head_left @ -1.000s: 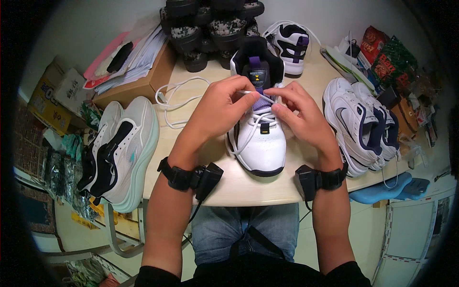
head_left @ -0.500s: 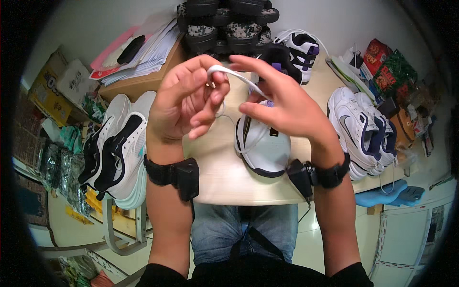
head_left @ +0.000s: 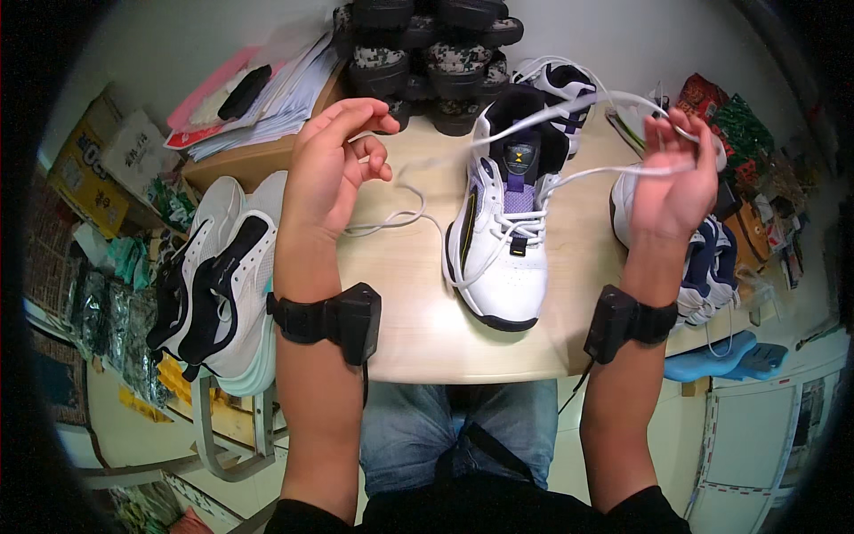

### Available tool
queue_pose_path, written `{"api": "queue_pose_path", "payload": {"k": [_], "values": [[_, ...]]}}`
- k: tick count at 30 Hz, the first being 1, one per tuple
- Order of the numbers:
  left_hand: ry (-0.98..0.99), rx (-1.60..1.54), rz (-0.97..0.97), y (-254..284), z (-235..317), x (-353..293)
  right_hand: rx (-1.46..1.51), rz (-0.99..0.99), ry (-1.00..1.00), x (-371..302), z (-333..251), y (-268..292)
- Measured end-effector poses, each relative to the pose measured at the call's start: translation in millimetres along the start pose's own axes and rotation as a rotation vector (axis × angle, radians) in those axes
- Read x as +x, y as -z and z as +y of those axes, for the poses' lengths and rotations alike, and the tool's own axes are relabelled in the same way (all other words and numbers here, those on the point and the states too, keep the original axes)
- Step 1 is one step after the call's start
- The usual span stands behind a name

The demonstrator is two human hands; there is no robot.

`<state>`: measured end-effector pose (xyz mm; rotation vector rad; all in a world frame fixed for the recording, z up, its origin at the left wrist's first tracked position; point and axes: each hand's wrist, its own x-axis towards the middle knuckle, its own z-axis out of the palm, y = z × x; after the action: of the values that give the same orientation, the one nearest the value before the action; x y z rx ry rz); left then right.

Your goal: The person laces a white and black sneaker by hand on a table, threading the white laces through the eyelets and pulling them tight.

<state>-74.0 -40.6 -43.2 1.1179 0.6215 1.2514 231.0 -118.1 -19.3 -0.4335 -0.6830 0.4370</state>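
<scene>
A white high-top sneaker [head_left: 498, 267] with purple and black trim stands on the table in front of me, toe toward me. Its white shoelace [head_left: 587, 172] runs through the lower eyelets, and a long stretch is pulled out to the right. My right hand [head_left: 680, 182] is raised on that side with the lace caught in its curled fingers. Left of the sneaker, my left hand [head_left: 334, 173] hovers over the table, fingers half bent and apart, with nothing in them. Another loose length of lace [head_left: 400, 216] trails across the tabletop between the left hand and the sneaker.
A matching sneaker [head_left: 569, 84] stands behind. White-and-navy sneakers [head_left: 698, 285] lie at the right, partly behind my forearm; white-and-black sneakers [head_left: 227, 294] are at the left. Camouflage shoes [head_left: 458, 62] are stacked at the back, beside papers [head_left: 276, 98] on a cardboard box [head_left: 240, 160].
My hands have parted: the right swung outward to the right, drawing the lace with it, while the left moved slightly left and no longer holds lace. The sneaker's upper is now uncovered.
</scene>
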Motion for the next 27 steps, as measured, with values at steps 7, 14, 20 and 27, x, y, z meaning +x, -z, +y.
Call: {"api": "queue_pose_path", "payload": {"k": [7,14,20,27], "values": [[0.002,0.405,0.211,5.9,-4.4,5.6,-1.605,-0.139,0.354,-18.1,-15.7,23.2],[0.016,0.622,0.25,13.0,-10.4,12.1,-0.996,-1.287,0.13,-69.3,14.8,-56.2],[0.005,0.564,0.302,23.0,-5.8,12.2,-1.525,-1.701,0.192,-86.9,68.6,-96.8],[0.044,0.563,0.294,30.7,-10.2,15.4,-1.437,-1.711,-0.005,-86.7,88.2,-85.4]]}}
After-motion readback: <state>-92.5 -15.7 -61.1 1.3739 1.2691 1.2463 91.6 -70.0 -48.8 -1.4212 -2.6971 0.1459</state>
